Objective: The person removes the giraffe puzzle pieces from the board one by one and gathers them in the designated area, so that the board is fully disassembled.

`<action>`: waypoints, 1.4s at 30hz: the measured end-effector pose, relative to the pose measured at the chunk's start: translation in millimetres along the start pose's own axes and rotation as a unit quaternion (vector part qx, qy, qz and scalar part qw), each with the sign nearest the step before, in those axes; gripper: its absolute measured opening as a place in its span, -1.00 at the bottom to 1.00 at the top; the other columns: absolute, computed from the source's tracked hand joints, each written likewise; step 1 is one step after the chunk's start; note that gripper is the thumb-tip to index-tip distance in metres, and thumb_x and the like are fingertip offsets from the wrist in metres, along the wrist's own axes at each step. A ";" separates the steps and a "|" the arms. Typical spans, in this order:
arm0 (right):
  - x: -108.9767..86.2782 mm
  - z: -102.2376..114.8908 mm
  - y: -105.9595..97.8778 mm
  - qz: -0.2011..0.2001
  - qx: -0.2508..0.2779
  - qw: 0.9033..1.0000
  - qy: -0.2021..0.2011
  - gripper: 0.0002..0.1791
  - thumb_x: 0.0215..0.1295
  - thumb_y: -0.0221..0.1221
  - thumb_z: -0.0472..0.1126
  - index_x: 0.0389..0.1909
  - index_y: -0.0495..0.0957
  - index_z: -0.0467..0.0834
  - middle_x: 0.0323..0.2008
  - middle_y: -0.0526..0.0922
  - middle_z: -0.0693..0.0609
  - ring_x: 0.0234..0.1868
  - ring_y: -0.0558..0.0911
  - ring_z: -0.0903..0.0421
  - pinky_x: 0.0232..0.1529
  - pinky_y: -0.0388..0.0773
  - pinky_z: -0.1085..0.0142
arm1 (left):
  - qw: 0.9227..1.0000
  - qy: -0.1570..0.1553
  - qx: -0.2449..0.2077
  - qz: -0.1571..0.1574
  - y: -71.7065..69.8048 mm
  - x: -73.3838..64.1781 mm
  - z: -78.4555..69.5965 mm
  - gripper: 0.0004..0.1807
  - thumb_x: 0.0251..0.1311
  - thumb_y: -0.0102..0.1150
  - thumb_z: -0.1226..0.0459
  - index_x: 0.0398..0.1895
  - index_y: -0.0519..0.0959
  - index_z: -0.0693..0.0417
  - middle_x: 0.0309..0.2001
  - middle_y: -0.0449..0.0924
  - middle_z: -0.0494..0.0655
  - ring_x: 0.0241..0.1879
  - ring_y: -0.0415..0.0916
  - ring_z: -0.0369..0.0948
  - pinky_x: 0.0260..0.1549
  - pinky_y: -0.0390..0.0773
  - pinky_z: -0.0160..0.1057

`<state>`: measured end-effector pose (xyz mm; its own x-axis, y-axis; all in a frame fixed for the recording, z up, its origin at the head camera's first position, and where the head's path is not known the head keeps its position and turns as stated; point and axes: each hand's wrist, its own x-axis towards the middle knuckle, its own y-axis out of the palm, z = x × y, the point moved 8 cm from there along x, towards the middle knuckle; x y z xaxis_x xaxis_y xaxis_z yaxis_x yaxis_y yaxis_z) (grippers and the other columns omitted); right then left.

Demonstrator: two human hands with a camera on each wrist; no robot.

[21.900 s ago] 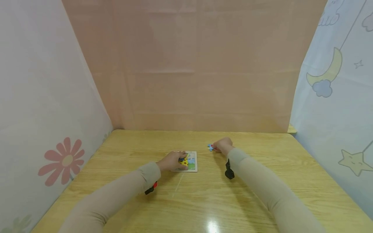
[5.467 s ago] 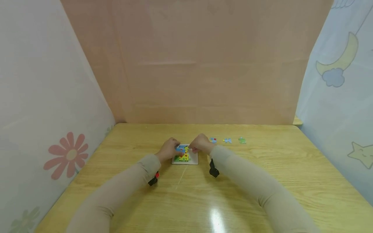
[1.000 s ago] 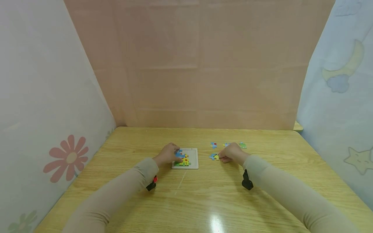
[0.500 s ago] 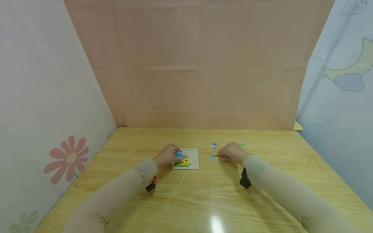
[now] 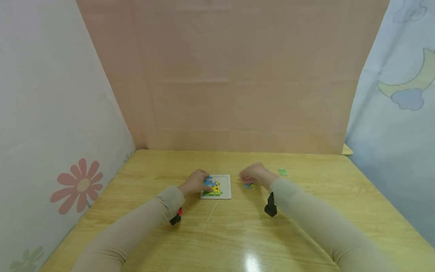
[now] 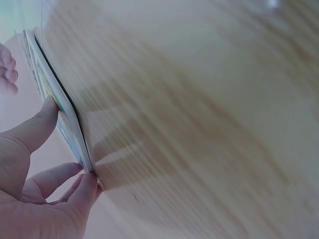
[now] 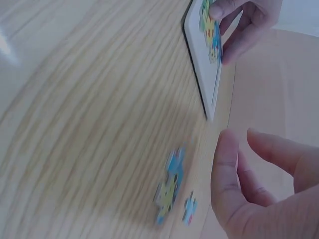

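The puzzle board (image 5: 225, 187) was gripped at its edge by the left hand (image 5: 195, 182); nothing was held by the right hand (image 5: 256, 174), thumb parted. Puzzle pieces (image 7: 168, 191) were judged light, stiff, best edge-pinched.

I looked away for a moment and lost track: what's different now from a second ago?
The right hand was at the blue-and-yellow puzzle part; it has since come off it and moved left, toward the puzzle board, with nothing in its fingers. The left hand still grips the board's edge, and the part-built picture and green piece look unchanged.
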<state>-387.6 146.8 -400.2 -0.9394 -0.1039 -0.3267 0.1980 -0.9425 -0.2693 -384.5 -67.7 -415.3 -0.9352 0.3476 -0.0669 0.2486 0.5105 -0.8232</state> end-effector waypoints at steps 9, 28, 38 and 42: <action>16.7 5.2 37.8 0.010 0.008 1.000 0.003 -0.67 0.25 0.21 -0.41 0.02 0.55 -0.44 -0.05 0.63 -0.24 -0.13 0.67 -0.03 0.14 0.57 0.11 | 1.000 0.001 -0.001 0.001 1.3 -0.2 3.8 -0.23 0.02 0.45 0.15 0.28 0.41 0.32 0.32 0.34 0.22 0.32 0.28 0.16 0.31 0.32 0.08; 33.6 11.3 73.5 -0.012 -0.157 0.987 -0.030 -0.84 0.13 0.34 -0.32 -0.26 0.73 -0.27 -0.31 0.74 -0.04 -0.52 0.60 0.21 -0.40 0.63 0.42 | 1.000 0.007 0.002 -0.004 -0.1 1.5 -1.9 -0.27 0.04 0.45 0.18 0.26 0.43 0.34 0.30 0.37 0.19 0.30 0.33 0.11 0.31 0.34 0.03; 29.3 16.2 78.7 -0.033 -0.203 0.978 -0.046 -0.90 0.12 0.36 -0.29 -0.33 0.76 -0.20 -0.19 0.71 -0.04 -0.52 0.54 0.20 -0.54 0.50 0.48 | 1.000 0.011 -0.002 -0.008 0.6 5.4 0.5 -0.27 0.03 0.45 0.17 0.24 0.44 0.35 0.29 0.36 0.19 0.29 0.34 0.12 0.29 0.37 0.03; 28.3 17.9 81.0 -0.024 -0.196 0.979 -0.050 -0.91 0.14 0.34 -0.32 -0.33 0.74 -0.23 -0.29 0.70 -0.03 -0.51 0.53 0.19 -0.50 0.52 0.46 | 1.000 0.012 0.001 -0.011 -0.7 5.2 1.3 -0.27 0.03 0.45 0.18 0.24 0.44 0.35 0.28 0.37 0.21 0.28 0.35 0.13 0.28 0.38 0.04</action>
<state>-403.2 61.8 -415.1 -0.9692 -0.1109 -0.2197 0.2259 -0.7549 -0.6157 -389.8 -67.2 -415.8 -0.9341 0.3551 -0.0358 0.2279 0.5162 -0.8256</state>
